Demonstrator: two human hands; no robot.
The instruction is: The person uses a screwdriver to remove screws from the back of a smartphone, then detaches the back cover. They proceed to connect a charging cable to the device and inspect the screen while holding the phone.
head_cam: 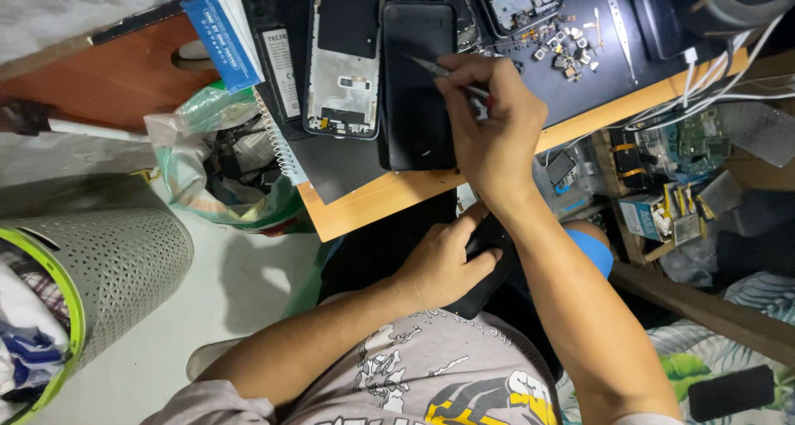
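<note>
1. My left hand (443,263), nearest me, over my lap: fingers closed around a black phone (489,263), held below the edge of the wooden table (364,205).
2. My right hand (497,135), above the table edge: clenched on thin metal tweezers (431,67), their tip resting on the dark screen panel (416,85).
3. Dark screen panel: lies flat on the table, upright in view, directly left of my right hand.
4. Open phone frame (344,56): silver-edged, just beside the panel on its left.
5. Spiral notebook (277,135): under the frame, overhanging the table's left side.
6. Small loose parts (563,48): scattered on the black mat (604,69), beyond my right hand.
7. Plastic bag (207,160): on the floor, left of the table.
8. Perforated bin (108,268): far left, near the bag.
</note>
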